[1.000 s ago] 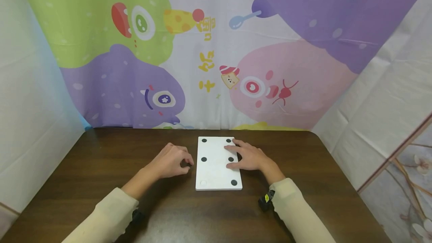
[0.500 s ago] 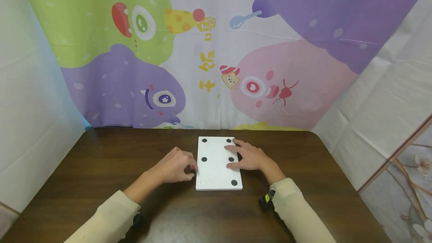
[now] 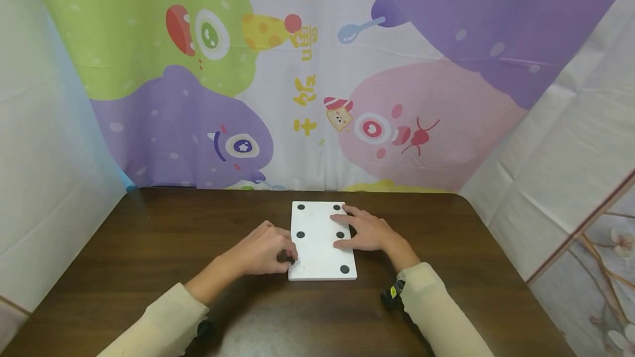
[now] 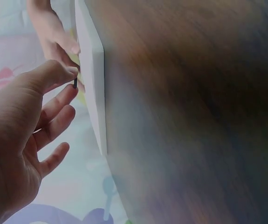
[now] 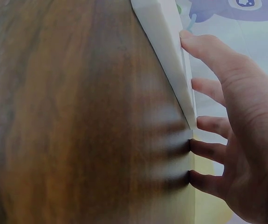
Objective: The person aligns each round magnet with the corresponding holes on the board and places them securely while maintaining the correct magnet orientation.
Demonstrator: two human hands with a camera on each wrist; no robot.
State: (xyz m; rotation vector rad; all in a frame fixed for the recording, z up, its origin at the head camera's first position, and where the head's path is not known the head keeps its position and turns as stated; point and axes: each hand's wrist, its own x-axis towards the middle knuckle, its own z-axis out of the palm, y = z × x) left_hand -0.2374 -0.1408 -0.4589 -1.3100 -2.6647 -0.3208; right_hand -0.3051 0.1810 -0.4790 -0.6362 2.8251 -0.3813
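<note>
A white rectangular board lies flat on the table, with several black round pads stuck along its two long sides. Near its front left corner is a bare round mark. My left hand is over that corner's edge, thumb and index finger pinching a thin black round pad, seen edge-on in the left wrist view. On the other side, my right hand spreads its fingers; thumb and some fingertips rest on the board's right edge, and the others reach the tabletop beside it.
The brown wooden table surrounds the board on all sides. Behind it hangs a cartoon-printed curtain; white cloth walls close in the sides. A dark strap device sits at the right wrist.
My left hand has moved right and toward the near side, from beside the board to over its front left edge. The right hand and the board have stayed in place.
</note>
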